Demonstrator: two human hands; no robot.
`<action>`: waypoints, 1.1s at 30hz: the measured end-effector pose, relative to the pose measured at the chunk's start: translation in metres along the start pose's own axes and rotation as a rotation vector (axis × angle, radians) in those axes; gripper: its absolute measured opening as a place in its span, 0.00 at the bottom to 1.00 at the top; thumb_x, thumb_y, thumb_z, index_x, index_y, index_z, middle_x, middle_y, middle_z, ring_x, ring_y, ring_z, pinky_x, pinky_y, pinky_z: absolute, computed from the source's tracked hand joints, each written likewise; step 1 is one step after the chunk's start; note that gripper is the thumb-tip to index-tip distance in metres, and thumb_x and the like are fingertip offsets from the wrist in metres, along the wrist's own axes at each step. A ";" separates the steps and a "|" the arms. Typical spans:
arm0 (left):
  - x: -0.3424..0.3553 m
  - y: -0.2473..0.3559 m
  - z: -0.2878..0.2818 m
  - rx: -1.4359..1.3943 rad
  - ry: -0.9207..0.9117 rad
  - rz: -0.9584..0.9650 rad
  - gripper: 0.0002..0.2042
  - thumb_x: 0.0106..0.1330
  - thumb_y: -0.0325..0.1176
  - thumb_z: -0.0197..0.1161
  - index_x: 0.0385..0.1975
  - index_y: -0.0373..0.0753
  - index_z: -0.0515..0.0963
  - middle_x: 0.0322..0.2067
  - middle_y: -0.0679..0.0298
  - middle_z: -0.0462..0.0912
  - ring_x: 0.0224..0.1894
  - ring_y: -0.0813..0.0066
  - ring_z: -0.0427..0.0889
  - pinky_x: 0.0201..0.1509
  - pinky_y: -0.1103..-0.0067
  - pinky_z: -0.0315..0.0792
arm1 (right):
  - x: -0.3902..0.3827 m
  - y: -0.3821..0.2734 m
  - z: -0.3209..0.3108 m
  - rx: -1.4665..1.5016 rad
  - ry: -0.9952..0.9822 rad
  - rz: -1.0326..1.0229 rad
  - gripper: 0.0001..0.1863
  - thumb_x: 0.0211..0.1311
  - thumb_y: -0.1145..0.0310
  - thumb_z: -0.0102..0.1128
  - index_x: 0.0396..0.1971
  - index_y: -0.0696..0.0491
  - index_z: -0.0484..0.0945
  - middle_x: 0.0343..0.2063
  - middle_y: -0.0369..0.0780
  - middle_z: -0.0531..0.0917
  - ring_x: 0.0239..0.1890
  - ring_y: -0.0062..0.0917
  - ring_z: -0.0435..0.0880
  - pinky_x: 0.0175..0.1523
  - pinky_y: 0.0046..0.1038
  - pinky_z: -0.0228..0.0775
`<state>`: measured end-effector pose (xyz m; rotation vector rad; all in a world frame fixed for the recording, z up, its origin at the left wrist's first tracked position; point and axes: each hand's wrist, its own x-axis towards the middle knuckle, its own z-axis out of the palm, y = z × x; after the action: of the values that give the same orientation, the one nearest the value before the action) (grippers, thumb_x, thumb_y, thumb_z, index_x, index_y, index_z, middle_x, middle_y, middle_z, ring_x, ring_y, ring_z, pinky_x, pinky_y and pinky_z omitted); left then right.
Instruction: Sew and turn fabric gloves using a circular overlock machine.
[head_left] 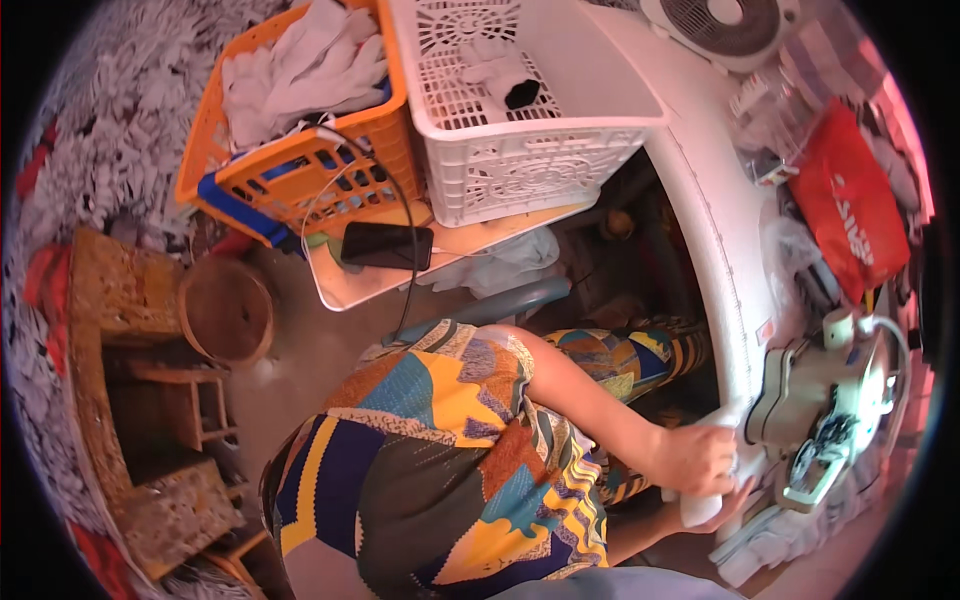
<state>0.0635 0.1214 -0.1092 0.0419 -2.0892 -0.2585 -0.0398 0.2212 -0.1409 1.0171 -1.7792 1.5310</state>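
Note:
At the near edge of the white worktable, my left hand is closed round a white knit glove, whose rounded end sticks out below the fist. My right hand lies beneath and beside the glove, partly covered by it, with its fingers curving up along the far side. Just beyond both hands stands a sewing machine with a lit lamp by its needle area. More white gloves lie in a flat pile beside the machine.
An orange crate full of white gloves and a white crate stand on a small table with a black phone. A red bag and a fan lie across the worktable. A wooden stool and round bin are at left.

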 end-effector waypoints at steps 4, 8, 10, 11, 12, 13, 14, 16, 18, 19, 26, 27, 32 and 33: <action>0.018 -0.022 -0.023 0.094 0.057 -0.037 0.08 0.46 0.37 0.61 0.25 0.45 0.73 0.23 0.72 0.76 0.33 0.70 0.74 0.43 0.74 0.63 | 0.006 -0.002 0.006 -0.025 -0.023 -0.014 0.27 0.48 0.64 0.73 0.46 0.65 0.78 0.31 0.44 0.83 0.32 0.30 0.82 0.37 0.30 0.78; 0.036 -0.033 -0.025 0.063 0.040 -0.075 0.10 0.48 0.36 0.62 0.30 0.45 0.75 0.25 0.70 0.78 0.35 0.70 0.75 0.46 0.72 0.64 | 0.003 0.000 0.008 -0.059 -0.047 0.062 0.27 0.49 0.65 0.71 0.47 0.65 0.77 0.33 0.44 0.83 0.33 0.30 0.81 0.39 0.31 0.77; 0.044 -0.041 -0.040 -0.058 -0.150 -0.110 0.12 0.44 0.35 0.63 0.30 0.44 0.77 0.25 0.66 0.80 0.36 0.66 0.78 0.48 0.70 0.64 | 0.003 -0.003 0.006 -0.055 -0.046 0.079 0.26 0.49 0.66 0.71 0.47 0.64 0.77 0.34 0.45 0.82 0.34 0.30 0.81 0.40 0.31 0.76; 0.047 -0.044 -0.045 -0.108 -0.249 -0.148 0.12 0.43 0.35 0.63 0.30 0.43 0.77 0.25 0.65 0.80 0.37 0.65 0.79 0.48 0.70 0.64 | 0.002 -0.004 0.006 -0.046 -0.045 0.088 0.26 0.49 0.66 0.70 0.48 0.64 0.77 0.34 0.45 0.82 0.35 0.31 0.81 0.40 0.32 0.76; 0.050 -0.048 -0.048 -0.157 -0.348 -0.183 0.12 0.42 0.35 0.63 0.29 0.43 0.77 0.25 0.64 0.80 0.37 0.64 0.79 0.48 0.70 0.64 | 0.002 -0.005 0.006 -0.038 -0.045 0.093 0.26 0.49 0.66 0.70 0.48 0.64 0.76 0.34 0.45 0.82 0.35 0.31 0.81 0.41 0.32 0.75; 0.047 -0.045 -0.043 -0.121 -0.286 -0.170 0.11 0.41 0.34 0.62 0.27 0.42 0.77 0.23 0.61 0.80 0.36 0.61 0.80 0.48 0.69 0.65 | 0.000 -0.004 0.006 -0.034 -0.052 0.105 0.26 0.49 0.66 0.70 0.48 0.64 0.76 0.35 0.45 0.82 0.36 0.31 0.81 0.41 0.32 0.75; 0.045 -0.044 -0.039 -0.127 -0.324 -0.172 0.11 0.41 0.34 0.62 0.27 0.42 0.77 0.22 0.61 0.80 0.35 0.61 0.80 0.48 0.69 0.64 | -0.002 -0.003 0.005 -0.043 -0.059 0.129 0.26 0.49 0.66 0.69 0.48 0.64 0.76 0.35 0.45 0.82 0.36 0.31 0.80 0.42 0.32 0.75; 0.042 -0.032 -0.032 -0.171 -0.357 -0.217 0.11 0.40 0.33 0.63 0.28 0.43 0.79 0.23 0.61 0.82 0.35 0.64 0.83 0.52 0.69 0.62 | -0.007 -0.001 -0.003 -0.053 -0.059 0.159 0.26 0.49 0.67 0.68 0.48 0.63 0.76 0.36 0.45 0.81 0.37 0.31 0.80 0.43 0.32 0.74; 0.039 -0.019 -0.036 -0.161 -0.395 -0.208 0.12 0.43 0.33 0.63 0.31 0.42 0.77 0.23 0.61 0.82 0.33 0.65 0.83 0.50 0.70 0.63 | -0.012 -0.001 -0.011 -0.058 -0.058 0.179 0.26 0.50 0.67 0.68 0.49 0.63 0.75 0.37 0.45 0.81 0.38 0.31 0.80 0.44 0.33 0.74; 0.036 -0.014 -0.033 -0.150 -0.385 -0.218 0.12 0.44 0.32 0.62 0.31 0.42 0.76 0.23 0.61 0.82 0.33 0.65 0.83 0.50 0.70 0.63 | -0.014 -0.002 -0.015 -0.060 -0.059 0.187 0.26 0.50 0.68 0.67 0.49 0.63 0.75 0.37 0.45 0.81 0.39 0.32 0.79 0.44 0.33 0.74; 0.032 0.001 -0.025 -0.121 -0.304 -0.202 0.11 0.44 0.31 0.63 0.29 0.40 0.72 0.20 0.62 0.81 0.28 0.64 0.83 0.46 0.71 0.63 | -0.009 -0.004 -0.016 -0.076 -0.119 0.156 0.26 0.50 0.69 0.64 0.50 0.62 0.74 0.40 0.46 0.80 0.42 0.32 0.78 0.48 0.34 0.72; 0.033 0.001 -0.022 -0.092 -0.253 -0.184 0.12 0.44 0.31 0.63 0.29 0.41 0.72 0.19 0.63 0.81 0.27 0.64 0.83 0.45 0.71 0.63 | -0.007 -0.003 -0.015 -0.076 -0.132 0.134 0.25 0.51 0.69 0.64 0.51 0.62 0.74 0.40 0.46 0.80 0.43 0.32 0.78 0.48 0.34 0.71; 0.018 0.036 0.002 0.034 0.021 -0.158 0.06 0.48 0.36 0.61 0.22 0.43 0.73 0.14 0.69 0.76 0.21 0.72 0.77 0.45 0.73 0.63 | 0.007 -0.006 -0.013 -0.105 -0.214 0.029 0.25 0.51 0.70 0.62 0.52 0.61 0.73 0.42 0.46 0.79 0.45 0.33 0.77 0.51 0.35 0.70; 0.014 0.046 0.010 0.031 0.050 -0.162 0.05 0.51 0.36 0.60 0.19 0.43 0.75 0.13 0.69 0.75 0.20 0.72 0.75 0.43 0.71 0.65 | 0.008 -0.007 -0.013 -0.119 -0.231 0.015 0.25 0.51 0.70 0.62 0.52 0.61 0.73 0.42 0.46 0.79 0.46 0.33 0.77 0.51 0.35 0.70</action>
<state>0.0509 0.1656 -0.0930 0.2351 -2.0429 -0.3197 -0.0389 0.2328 -0.1284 1.1617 -2.0133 1.3421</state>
